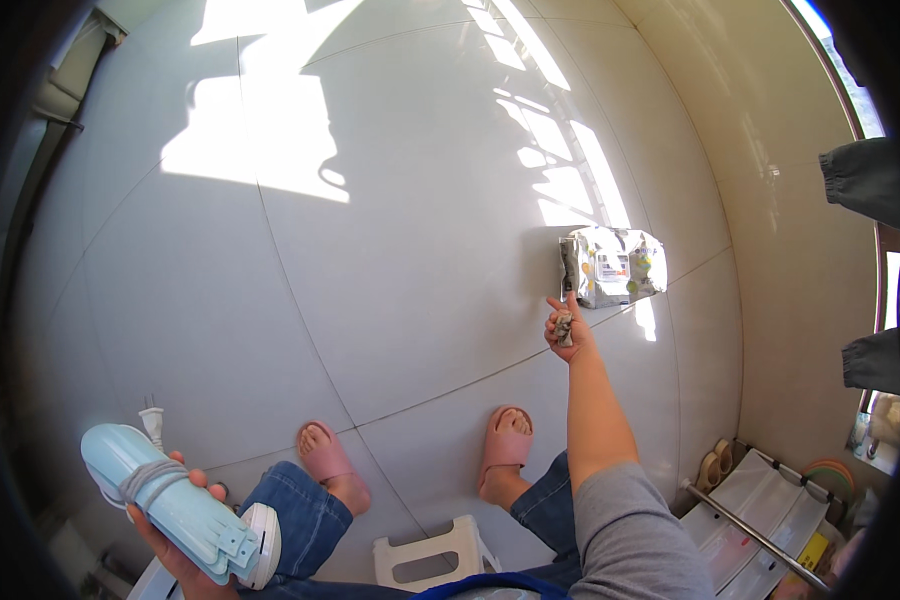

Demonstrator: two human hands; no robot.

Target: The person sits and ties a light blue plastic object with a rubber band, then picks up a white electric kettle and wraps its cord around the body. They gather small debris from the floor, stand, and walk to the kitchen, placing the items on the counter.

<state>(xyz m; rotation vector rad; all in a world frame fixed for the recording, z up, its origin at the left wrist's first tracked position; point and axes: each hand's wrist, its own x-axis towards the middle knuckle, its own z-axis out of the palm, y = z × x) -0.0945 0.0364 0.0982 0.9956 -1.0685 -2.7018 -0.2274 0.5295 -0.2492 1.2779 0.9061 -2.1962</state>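
Note:
At the lower left, my left hand (166,541) is closed around a light blue and white handheld appliance (172,491). A grey cord is wound around the appliance's body, and its white two-pin plug (151,421) sticks out beyond my fingers. My right arm reaches forward on the right side. A crumpled, dirty-looking wipe or cloth (564,330) is held in the curled fingers of my right hand (568,334), with the thumb and index finger extended. Just beyond those fingers a soft pack of wet wipes (613,268) with a plastic lid lies on the floor.
Pink slippers (505,444) are on my feet, on the grey tiled floor (420,262). A white plastic stool (427,559) stands between my legs. At the lower right is a rack (757,525) with a metal rail, tan shoes (712,469) beside it. Grey garments hang at the right wall.

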